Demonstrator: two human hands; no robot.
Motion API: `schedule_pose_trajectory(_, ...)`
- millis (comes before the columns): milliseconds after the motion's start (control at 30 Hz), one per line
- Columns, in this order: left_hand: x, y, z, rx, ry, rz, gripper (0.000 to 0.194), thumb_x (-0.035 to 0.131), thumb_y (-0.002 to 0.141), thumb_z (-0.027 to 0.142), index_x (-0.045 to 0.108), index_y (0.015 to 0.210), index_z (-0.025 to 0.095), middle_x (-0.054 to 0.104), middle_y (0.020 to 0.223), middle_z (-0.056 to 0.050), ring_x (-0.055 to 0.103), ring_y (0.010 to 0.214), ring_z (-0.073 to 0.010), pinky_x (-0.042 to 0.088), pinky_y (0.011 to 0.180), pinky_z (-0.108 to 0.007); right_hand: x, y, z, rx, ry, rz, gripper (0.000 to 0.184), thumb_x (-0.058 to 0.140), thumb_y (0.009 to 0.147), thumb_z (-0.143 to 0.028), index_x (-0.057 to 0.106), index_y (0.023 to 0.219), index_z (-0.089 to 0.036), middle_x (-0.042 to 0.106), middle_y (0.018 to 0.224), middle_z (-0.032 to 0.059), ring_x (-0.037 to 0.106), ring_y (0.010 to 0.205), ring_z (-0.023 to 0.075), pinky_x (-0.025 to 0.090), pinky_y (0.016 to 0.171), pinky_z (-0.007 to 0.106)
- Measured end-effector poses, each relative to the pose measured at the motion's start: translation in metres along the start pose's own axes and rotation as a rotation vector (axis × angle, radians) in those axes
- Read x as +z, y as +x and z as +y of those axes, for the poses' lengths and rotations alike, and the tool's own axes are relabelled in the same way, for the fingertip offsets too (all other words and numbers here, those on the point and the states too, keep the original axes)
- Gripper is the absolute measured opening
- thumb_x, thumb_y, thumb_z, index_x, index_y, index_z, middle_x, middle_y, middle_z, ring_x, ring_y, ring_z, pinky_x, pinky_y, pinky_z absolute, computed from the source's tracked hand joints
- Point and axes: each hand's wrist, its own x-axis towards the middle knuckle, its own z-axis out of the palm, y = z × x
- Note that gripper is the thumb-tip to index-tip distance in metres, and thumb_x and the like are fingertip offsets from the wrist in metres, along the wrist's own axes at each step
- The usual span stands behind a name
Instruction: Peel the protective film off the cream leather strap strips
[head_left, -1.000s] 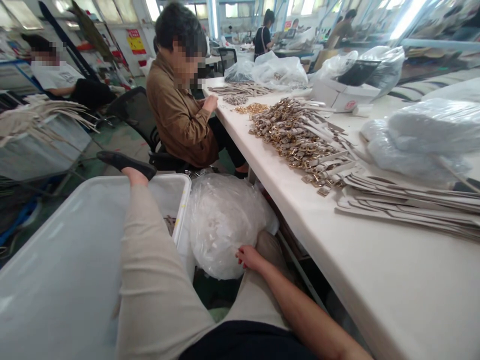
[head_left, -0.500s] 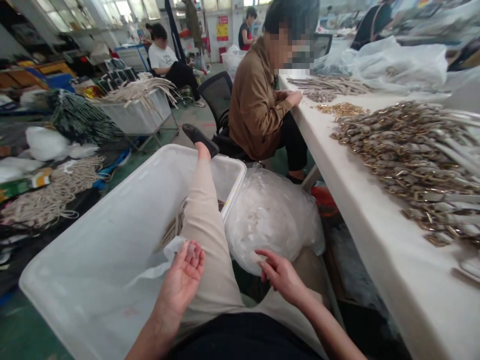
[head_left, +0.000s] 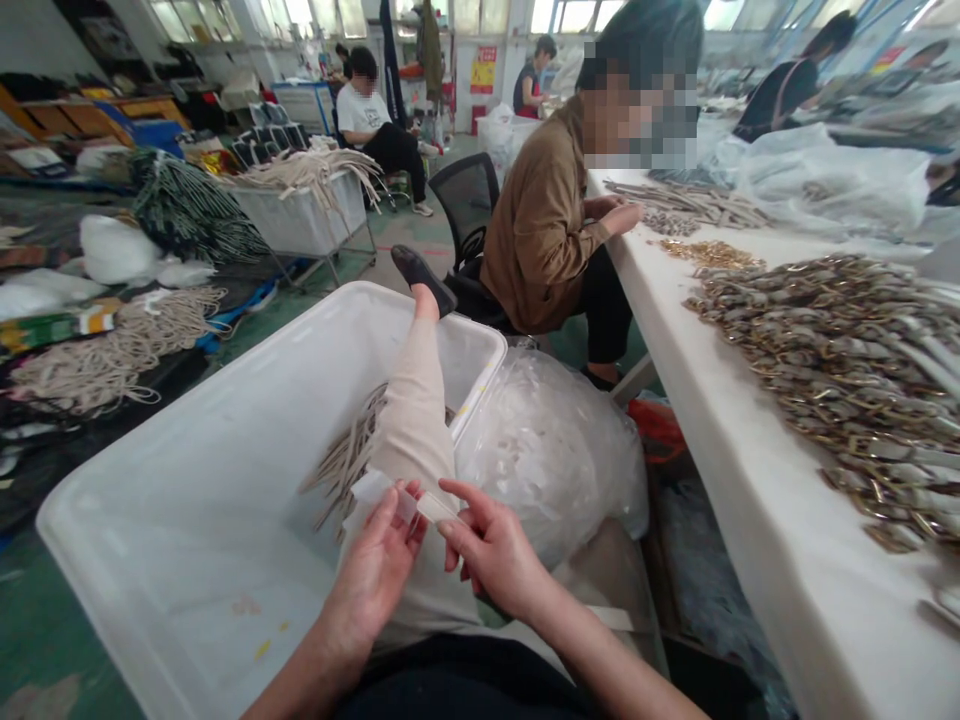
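Pale strip (head_left: 411,504) pinched between fingers of left hand (head_left: 375,575) and right hand (head_left: 495,550) over the white bin (head_left: 187,520); loosened grip could drop it inside

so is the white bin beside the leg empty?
No. A bundle of beige strips lies inside the white bin, beside the person's raised leg.

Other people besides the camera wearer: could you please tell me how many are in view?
4, perhaps more hidden: a person in a brown jacket at the white table, one in a white shirt seated behind, one standing far back, one in black at upper right.
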Motion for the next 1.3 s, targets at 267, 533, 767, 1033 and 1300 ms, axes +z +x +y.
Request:
schedule_pose_trajectory(267,-0.008,0.005,-0.020,-0.007,0.037,-0.241,0.031,0.088,0.069,0.034,0.074,0.090,0.016,0.072,0.090,-0.003,0.064,0.077,-0.0148,0.054,0.075,-0.026,0.013,0.022,0.012,0.016,0.091,0.072,0.029,0.069,0.078,-0.047,0.064,0.079,-0.018,0.051,0.045,-0.0080,0.040,0.036,0.0071,0.029,0.033,0.017)
schedule_pose_trajectory(533,-0.010,0.001,-0.015,0.075,0.401,-0.308,0.032,0.085,0.072,0.038,0.078,0.088,0.011,0.074,0.090,-0.010,0.065,0.086,-0.0196,0.053,0.082,-0.029,-0.001,0.019,0.006,-0.093,-0.011,0.092,0.027,0.065,0.082,-0.042,0.061,0.072,-0.018,0.050,0.049,-0.0066,0.040,0.041,0.0067,0.030,0.040,0.018)
schedule_pose_trajectory(767,-0.011,0.007,-0.015,0.073,0.259,-0.176,0.036,0.095,0.056,0.035,0.072,0.076,0.014,0.070,0.073,0.000,0.065,0.068,-0.0127,0.055,0.072,-0.024,-0.016,0.003,0.009,-0.189,-0.143,0.134,0.034,0.045,0.097,-0.042,0.066,0.106,-0.016,0.059,0.056,-0.0039,0.050,0.047,0.0108,0.042,0.050,0.022)
schedule_pose_trajectory(1033,-0.006,0.007,-0.017,0.058,0.229,-0.142,0.045,0.097,0.051,0.039,0.070,0.075,0.012,0.073,0.076,-0.006,0.068,0.071,-0.0149,0.056,0.072,-0.026,-0.017,-0.024,0.016,-0.278,-0.479,0.137,0.045,0.040,0.099,-0.034,0.051,0.139,-0.016,0.070,0.065,0.0001,0.064,0.057,0.0162,0.047,0.064,0.028)
schedule_pose_trajectory(1300,-0.015,0.007,-0.020,0.035,0.273,-0.182,0.037,0.095,0.057,0.036,0.071,0.073,0.014,0.069,0.072,-0.001,0.064,0.068,-0.0133,0.055,0.073,-0.026,-0.012,-0.020,0.015,-0.268,-0.631,0.135,0.045,0.043,0.100,-0.032,0.050,0.142,-0.020,0.074,0.070,0.0018,0.070,0.064,0.0200,0.049,0.066,0.029)
